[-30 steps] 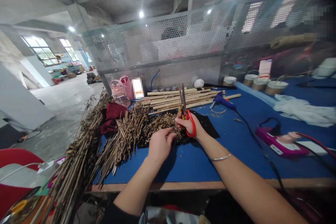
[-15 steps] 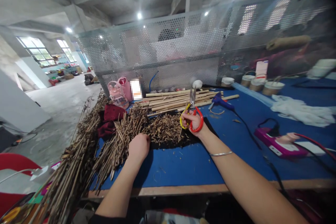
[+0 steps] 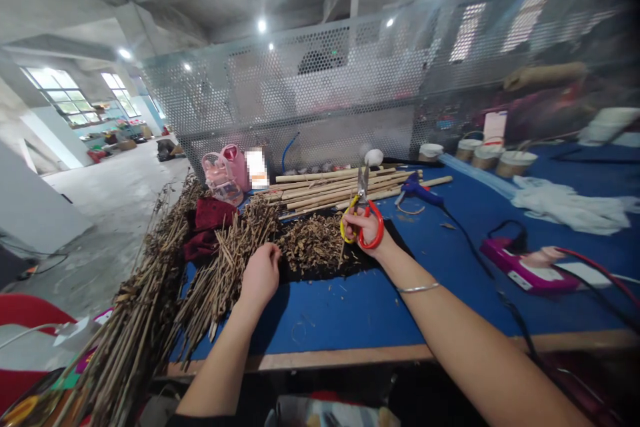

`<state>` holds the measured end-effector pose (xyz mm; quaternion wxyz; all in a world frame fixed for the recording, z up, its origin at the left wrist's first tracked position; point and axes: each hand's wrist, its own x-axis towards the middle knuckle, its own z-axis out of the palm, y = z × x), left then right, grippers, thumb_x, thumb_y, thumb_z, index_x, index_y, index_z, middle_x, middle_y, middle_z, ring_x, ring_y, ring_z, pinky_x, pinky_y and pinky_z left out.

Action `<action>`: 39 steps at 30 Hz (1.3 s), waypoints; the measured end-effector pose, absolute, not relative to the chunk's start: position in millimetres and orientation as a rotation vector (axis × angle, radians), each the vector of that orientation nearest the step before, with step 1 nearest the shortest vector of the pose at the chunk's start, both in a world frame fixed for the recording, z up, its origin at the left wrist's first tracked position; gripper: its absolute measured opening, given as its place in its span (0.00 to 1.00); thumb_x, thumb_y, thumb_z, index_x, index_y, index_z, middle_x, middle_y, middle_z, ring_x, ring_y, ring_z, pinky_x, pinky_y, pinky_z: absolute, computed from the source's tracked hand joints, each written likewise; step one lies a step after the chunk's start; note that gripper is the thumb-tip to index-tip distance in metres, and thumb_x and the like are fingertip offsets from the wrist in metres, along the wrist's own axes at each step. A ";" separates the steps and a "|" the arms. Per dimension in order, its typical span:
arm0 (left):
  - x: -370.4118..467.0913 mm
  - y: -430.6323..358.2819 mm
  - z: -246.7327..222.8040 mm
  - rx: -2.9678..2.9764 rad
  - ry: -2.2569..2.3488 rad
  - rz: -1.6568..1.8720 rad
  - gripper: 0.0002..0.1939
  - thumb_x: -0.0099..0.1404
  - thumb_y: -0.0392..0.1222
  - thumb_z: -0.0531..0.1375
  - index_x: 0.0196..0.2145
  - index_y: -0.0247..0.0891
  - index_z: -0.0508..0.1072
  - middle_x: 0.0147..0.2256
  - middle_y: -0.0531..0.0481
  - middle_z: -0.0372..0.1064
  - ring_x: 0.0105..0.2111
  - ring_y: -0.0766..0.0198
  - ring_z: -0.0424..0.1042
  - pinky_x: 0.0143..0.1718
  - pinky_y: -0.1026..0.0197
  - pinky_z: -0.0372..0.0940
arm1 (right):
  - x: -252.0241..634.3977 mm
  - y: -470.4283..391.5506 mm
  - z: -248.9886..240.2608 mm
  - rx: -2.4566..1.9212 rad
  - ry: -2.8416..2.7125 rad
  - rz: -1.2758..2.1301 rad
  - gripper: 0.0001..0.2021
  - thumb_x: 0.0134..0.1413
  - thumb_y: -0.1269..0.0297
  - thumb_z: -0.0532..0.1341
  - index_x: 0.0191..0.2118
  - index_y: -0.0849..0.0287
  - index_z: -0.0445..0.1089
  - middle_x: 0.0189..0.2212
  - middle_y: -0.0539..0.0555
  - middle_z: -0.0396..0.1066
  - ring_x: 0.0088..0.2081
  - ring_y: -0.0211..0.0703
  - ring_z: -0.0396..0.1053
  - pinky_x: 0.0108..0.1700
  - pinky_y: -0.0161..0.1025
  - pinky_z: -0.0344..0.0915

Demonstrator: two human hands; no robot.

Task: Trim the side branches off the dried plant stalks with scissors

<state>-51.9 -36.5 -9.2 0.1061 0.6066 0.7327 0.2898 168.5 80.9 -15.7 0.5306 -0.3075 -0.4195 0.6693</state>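
Head view: the scissors are just right of the frame's centre, in the right hand, with the blades pointing up and slightly apart; the right hand's fingers are curled around the handles, the yellow loop on the left and the red loop on the right; a thin bracelet circles that forearm.

Directly left of the scissors, cut dry pieces lie heaped on a black sheet, near the middle of the frame; the left hand is at the heap's left side, beside a bundle of dry stems, its fingers drawn in and their tips pressed together; whether they pinch anything, I cannot tell.

Farther out, a larger bundle of dry stems slants down into the lower left of the frame; a dark red cloth sits between the bundles' upper parts, with a pink bag behind it; pale sticks lie behind the heap, and a blue glue gun rests by their right ends.

At the right of the frame, a magenta power strip lies on the blue table, below a crumpled white cloth and a group of pots; a perforated metal screen spans the upper part of the frame, behind the table.
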 end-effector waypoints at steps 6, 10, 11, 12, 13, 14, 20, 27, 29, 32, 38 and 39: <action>-54.3 -38.1 -13.2 1.316 1.784 1.177 0.15 0.57 0.39 0.55 0.43 0.33 0.70 0.31 0.46 0.70 0.27 0.66 0.67 0.29 0.64 0.64 | 167.4 80.4 -16.7 -0.731 -1.016 1.615 0.15 0.32 0.65 0.66 0.23 0.59 0.57 0.16 0.45 0.64 0.14 0.29 0.58 0.14 0.26 0.51; -39.6 -44.9 -16.2 1.331 1.750 1.110 0.12 0.57 0.38 0.55 0.37 0.33 0.74 0.27 0.47 0.70 0.25 0.66 0.67 0.25 0.65 0.64 | 167.2 80.6 -17.7 -0.734 -1.022 1.614 0.15 0.32 0.65 0.66 0.23 0.59 0.57 0.16 0.45 0.64 0.14 0.29 0.58 0.14 0.26 0.51; -34.2 -46.6 -17.9 1.413 1.754 1.111 0.11 0.57 0.37 0.55 0.36 0.34 0.74 0.27 0.47 0.70 0.25 0.66 0.68 0.26 0.64 0.64 | 167.3 80.7 -17.9 -0.735 -1.024 1.615 0.15 0.32 0.65 0.66 0.23 0.59 0.57 0.16 0.45 0.64 0.14 0.29 0.58 0.14 0.27 0.51; -28.6 -48.0 -19.6 1.512 1.749 1.117 0.10 0.56 0.36 0.55 0.35 0.35 0.75 0.28 0.48 0.71 0.26 0.66 0.68 0.28 0.64 0.64 | 167.3 80.8 -18.0 -0.737 -1.025 1.616 0.15 0.32 0.65 0.66 0.23 0.59 0.57 0.16 0.45 0.64 0.14 0.29 0.58 0.14 0.27 0.51; -23.2 -49.0 -21.2 1.612 1.740 1.129 0.09 0.56 0.35 0.56 0.33 0.36 0.75 0.29 0.48 0.71 0.28 0.66 0.68 0.31 0.63 0.64 | 167.3 80.8 -18.2 -0.740 -1.025 1.617 0.15 0.32 0.65 0.67 0.23 0.59 0.57 0.16 0.45 0.64 0.15 0.29 0.58 0.14 0.26 0.51; -18.4 -49.7 -22.2 1.690 1.739 1.146 0.08 0.56 0.34 0.56 0.32 0.36 0.75 0.30 0.48 0.71 0.30 0.66 0.69 0.34 0.63 0.64 | 167.3 80.7 -18.3 -0.744 -1.024 1.619 0.15 0.31 0.65 0.67 0.23 0.59 0.57 0.16 0.45 0.64 0.15 0.29 0.59 0.14 0.26 0.51; -19.1 -47.2 -12.2 1.773 1.954 1.257 0.09 0.61 0.40 0.52 0.32 0.35 0.71 0.31 0.47 0.70 0.32 0.64 0.68 0.37 0.62 0.63 | 167.1 79.9 -17.2 -0.753 -1.022 1.631 0.16 0.31 0.65 0.67 0.24 0.59 0.56 0.17 0.44 0.65 0.15 0.29 0.59 0.14 0.26 0.51; -41.3 -32.3 -13.2 1.823 2.400 0.575 0.22 0.59 0.27 0.47 0.52 0.27 0.60 0.45 0.32 0.63 0.43 0.56 0.68 0.44 0.58 0.61 | 165.2 78.6 -18.1 -0.741 -1.032 1.641 0.15 0.32 0.65 0.66 0.23 0.59 0.56 0.16 0.45 0.64 0.15 0.29 0.58 0.14 0.26 0.50; -38.0 -25.7 -13.9 1.869 2.355 0.430 0.26 0.56 0.24 0.46 0.53 0.28 0.59 0.44 0.33 0.64 0.44 0.56 0.67 0.45 0.58 0.60 | 164.8 78.9 -19.4 -0.741 -1.041 1.641 0.15 0.32 0.65 0.66 0.23 0.59 0.56 0.15 0.45 0.64 0.15 0.29 0.58 0.14 0.26 0.50; -26.7 -20.3 -10.5 2.053 2.136 0.393 0.28 0.54 0.23 0.47 0.53 0.30 0.60 0.46 0.36 0.65 0.46 0.59 0.66 0.49 0.60 0.58 | 165.4 80.8 -21.5 -0.749 -1.046 1.629 0.15 0.32 0.65 0.66 0.22 0.59 0.56 0.15 0.45 0.64 0.14 0.29 0.58 0.14 0.26 0.50; -24.5 -17.7 -1.8 2.050 2.244 0.498 0.25 0.57 0.27 0.46 0.53 0.38 0.60 0.49 0.41 0.64 0.45 0.60 0.68 0.47 0.59 0.60 | 168.0 82.8 -21.8 -0.766 -1.044 1.613 0.15 0.32 0.64 0.66 0.23 0.59 0.57 0.16 0.45 0.64 0.15 0.29 0.59 0.14 0.26 0.51; -30.0 -15.6 0.0 2.015 2.305 0.500 0.25 0.58 0.28 0.46 0.54 0.39 0.59 0.50 0.41 0.64 0.44 0.59 0.68 0.46 0.58 0.61 | 167.9 82.5 -21.5 -0.767 -1.046 1.612 0.15 0.32 0.64 0.66 0.23 0.59 0.57 0.16 0.44 0.64 0.15 0.29 0.59 0.14 0.26 0.51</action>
